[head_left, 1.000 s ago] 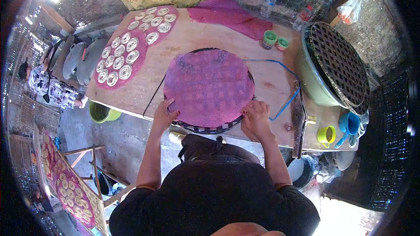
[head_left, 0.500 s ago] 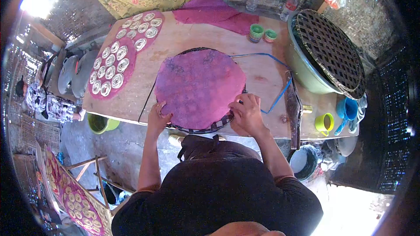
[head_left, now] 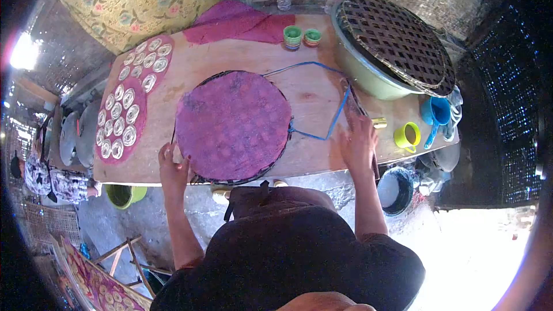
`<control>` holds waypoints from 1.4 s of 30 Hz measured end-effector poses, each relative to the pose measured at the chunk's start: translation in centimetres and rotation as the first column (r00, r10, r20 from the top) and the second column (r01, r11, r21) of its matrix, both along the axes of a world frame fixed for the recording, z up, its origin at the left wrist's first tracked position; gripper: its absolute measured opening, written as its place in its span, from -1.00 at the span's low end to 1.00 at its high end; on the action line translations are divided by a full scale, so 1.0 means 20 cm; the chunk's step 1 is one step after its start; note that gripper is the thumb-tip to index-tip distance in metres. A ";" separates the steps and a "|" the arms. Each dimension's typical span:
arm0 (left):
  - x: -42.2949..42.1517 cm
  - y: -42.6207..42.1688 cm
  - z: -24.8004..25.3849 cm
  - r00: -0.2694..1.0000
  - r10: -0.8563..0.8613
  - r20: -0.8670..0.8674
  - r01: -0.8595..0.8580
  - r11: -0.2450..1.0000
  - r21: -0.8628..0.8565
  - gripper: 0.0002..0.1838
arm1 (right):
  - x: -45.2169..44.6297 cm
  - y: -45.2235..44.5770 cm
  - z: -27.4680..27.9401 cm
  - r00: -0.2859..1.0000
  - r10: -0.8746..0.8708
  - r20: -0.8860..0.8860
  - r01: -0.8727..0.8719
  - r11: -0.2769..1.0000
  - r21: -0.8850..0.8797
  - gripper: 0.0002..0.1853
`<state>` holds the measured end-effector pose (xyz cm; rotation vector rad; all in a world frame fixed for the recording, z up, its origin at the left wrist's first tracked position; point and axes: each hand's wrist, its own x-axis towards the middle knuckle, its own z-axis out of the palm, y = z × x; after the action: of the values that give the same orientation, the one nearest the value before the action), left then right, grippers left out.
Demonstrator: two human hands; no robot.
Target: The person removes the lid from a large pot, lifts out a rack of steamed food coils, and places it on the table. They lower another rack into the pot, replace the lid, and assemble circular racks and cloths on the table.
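A round purple-pink cloth lies over a dark woven tray at the table's front edge. My left hand is at the lower left rim of the cloth, its fingers apart. Well to the right of the tray, my right hand is over a long dark wooden piece; its fingers look spread, and nothing shows in them. A blue strap loops from the tray's right side towards that piece.
Pink cloths with pale coils lie on the table's left. Green cups, a large tub under a woven lid, a yellow mug and a blue dipper stand right. A person is far left.
My right hand has let go of the cloth's edge and moved right to the wooden piece. My left hand's fingers have opened beside the rim. The view has shifted to the right.
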<state>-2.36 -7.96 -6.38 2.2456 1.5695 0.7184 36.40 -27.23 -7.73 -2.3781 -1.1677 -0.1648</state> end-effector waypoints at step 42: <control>-0.09 -0.14 0.03 0.969 0.150 0.199 -0.144 0.989 -0.043 -0.61 | 1.26 -0.04 0.76 0.316 0.748 -0.584 0.633 0.293 0.717 -0.83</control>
<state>-4.25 -10.74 -5.82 1.9812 1.6460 0.9265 61.67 -27.96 7.51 -0.7283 -0.2180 0.4818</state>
